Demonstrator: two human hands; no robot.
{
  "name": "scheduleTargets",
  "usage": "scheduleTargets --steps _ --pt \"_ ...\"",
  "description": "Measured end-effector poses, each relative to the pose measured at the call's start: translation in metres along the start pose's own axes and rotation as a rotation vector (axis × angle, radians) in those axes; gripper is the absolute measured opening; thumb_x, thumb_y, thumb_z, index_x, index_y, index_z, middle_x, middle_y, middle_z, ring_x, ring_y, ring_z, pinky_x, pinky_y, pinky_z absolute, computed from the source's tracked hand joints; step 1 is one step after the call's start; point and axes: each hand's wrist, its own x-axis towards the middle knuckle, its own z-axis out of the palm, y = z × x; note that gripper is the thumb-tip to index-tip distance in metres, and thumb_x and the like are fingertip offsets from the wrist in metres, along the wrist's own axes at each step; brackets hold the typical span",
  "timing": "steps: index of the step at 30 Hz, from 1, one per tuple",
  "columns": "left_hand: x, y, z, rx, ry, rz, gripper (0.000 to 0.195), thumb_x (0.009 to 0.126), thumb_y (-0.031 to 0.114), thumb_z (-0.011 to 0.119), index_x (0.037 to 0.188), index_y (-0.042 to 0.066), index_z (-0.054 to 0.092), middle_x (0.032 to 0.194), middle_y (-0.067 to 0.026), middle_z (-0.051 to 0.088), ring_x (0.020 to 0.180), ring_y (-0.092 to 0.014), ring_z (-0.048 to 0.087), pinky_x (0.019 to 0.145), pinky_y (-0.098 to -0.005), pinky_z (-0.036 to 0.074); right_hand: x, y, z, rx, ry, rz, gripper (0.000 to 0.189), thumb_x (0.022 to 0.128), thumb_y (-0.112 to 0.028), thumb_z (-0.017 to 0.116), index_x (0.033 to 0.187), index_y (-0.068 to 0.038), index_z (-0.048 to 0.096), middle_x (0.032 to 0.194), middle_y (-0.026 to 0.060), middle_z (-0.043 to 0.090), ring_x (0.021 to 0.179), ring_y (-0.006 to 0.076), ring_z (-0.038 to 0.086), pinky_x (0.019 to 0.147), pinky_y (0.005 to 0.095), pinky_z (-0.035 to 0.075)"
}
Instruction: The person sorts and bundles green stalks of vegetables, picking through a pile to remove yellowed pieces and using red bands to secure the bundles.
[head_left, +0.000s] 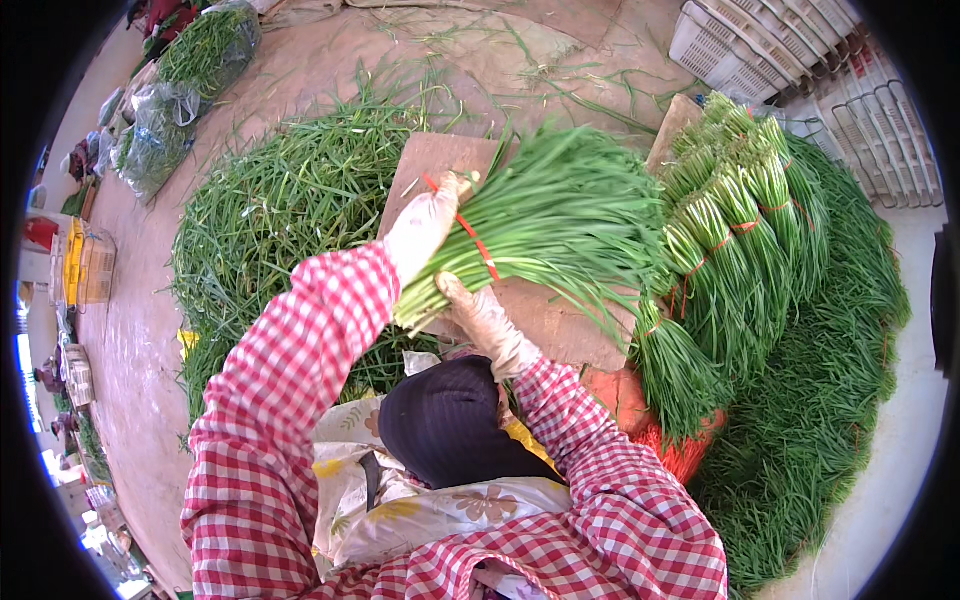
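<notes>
A large bundle of garlic chives (570, 202) lies across a wooden board (562, 322), its leaf tips pointing right and its pale cut ends towards me. Around the stems runs a red tie (480, 247), and a red end sticks out past my fingers. My left hand (424, 225), in a whitish glove, grips the stems from above beside the tie. From below, my gloved right hand (484, 322) holds the near stems with the thumb on top; its other fingers are hidden under the bundle.
Loose chives (285, 202) form a heap at the left. Tied bundles (750, 217) stack up at the right, beside red strands (675, 450) and a wide bed of chives (810, 420). White plastic crates (742, 45) stand at the back right. Filled plastic bags (161, 135) sit at the far left.
</notes>
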Motion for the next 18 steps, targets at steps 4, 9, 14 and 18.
scheduleTargets --steps 4,9,14,18 --pt "0.018 -0.046 -0.001 -0.274 0.074 -0.321 0.066 0.098 0.055 0.023 0.142 0.009 0.039 0.148 -0.0128 0.033 0.138 -0.022 0.025 0.113 -0.0337 0.016 -0.017 -0.04 -0.023 -1.058 -0.154 0.236 0.047 0.081 -0.048 0.067 0.068 -0.003 0.064 0.062 0.0107 0.062 0.056 0.0239 0.06 0.058 0.0376 0.049" --pt "0.016 -0.05 -0.002 -0.34 0.02 -0.306 0.066 0.097 0.057 0.021 0.143 0.012 0.038 0.143 -0.0137 0.039 0.13 -0.022 0.036 0.11 -0.0322 0.022 -0.021 -0.064 -0.025 -1.69 0.31 -0.411 0.03 0.079 -0.032 0.064 0.068 -0.004 0.061 0.058 0.0136 0.06 0.054 0.0328 0.06 0.051 0.0405 0.049" --pt "0.016 -0.054 0.006 -0.244 0.021 -0.224 0.06 0.099 0.053 0.017 0.142 0.019 0.042 0.135 -0.0101 0.048 0.118 -0.02 0.045 0.107 -0.0321 0.028 0.001 -0.064 -0.029 -1.83 0.296 -0.494 0.026 0.076 -0.028 0.063 0.068 -0.004 0.06 0.056 0.0141 0.058 0.053 0.0329 0.06 0.053 0.0417 0.05" --pt "0.015 -0.043 0.0 -0.436 -0.018 -0.282 0.055 0.099 0.053 0.02 0.142 0.026 0.04 0.127 -0.0087 0.052 0.11 -0.018 0.048 0.102 -0.0312 0.035 0.001 -0.071 -0.037 -1.796 0.185 -0.374 0.027 0.08 -0.028 0.061 0.066 -0.005 0.063 0.058 0.0133 0.06 0.051 0.0299 0.059 0.052 0.0392 0.05"
